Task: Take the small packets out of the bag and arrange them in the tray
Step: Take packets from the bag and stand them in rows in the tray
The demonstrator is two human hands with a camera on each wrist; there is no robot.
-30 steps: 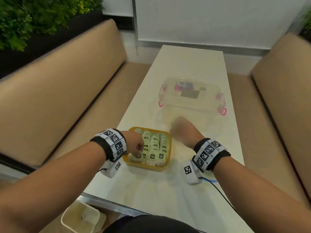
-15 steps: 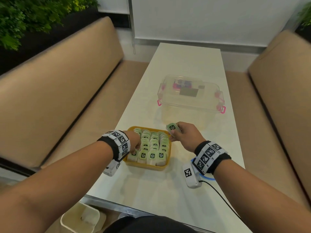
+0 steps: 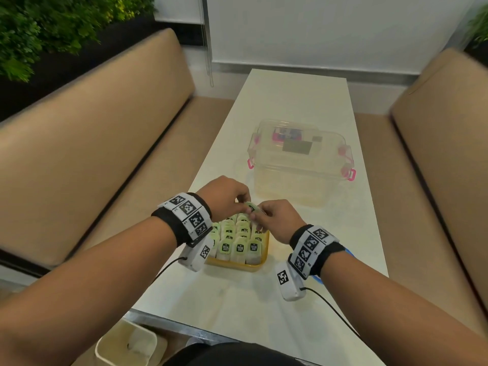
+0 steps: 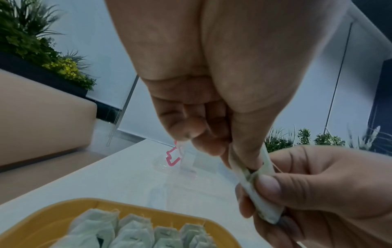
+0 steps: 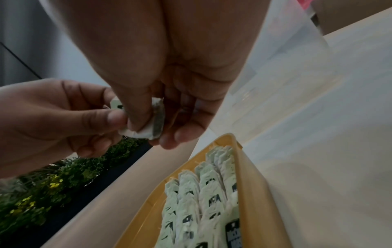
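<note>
A long white tabletop (image 3: 295, 107) runs away from the viewer between 2 tan benches (image 3: 87, 154), with green plants (image 3: 47, 30) behind the left one. On the tabletop, past the hands, stands a clear box (image 3: 298, 165) with pink clasps, its lid on. Nearer the viewer sits a yellow tray (image 3: 260, 261), packed with rows of pale green packets (image 3: 239, 233) standing on edge, their dark labels facing the viewer. Both forearms reach in from below, each wearing a black wristband (image 3: 184, 216) with square printed markers and a white wired unit beneath. The left hand (image 3: 224, 198) and right hand (image 3: 277, 220) meet just above the tray's far edge. Between them is 1 packet (image 3: 252, 207), held clear of the tray. The left thumb and fingers (image 4: 212, 141) pinch its upper end, while the right thumb and fingers (image 5: 180, 132) pinch its lower end. Under the tabletop's near edge, a cream bin (image 3: 126, 347) sits on the floor.
</note>
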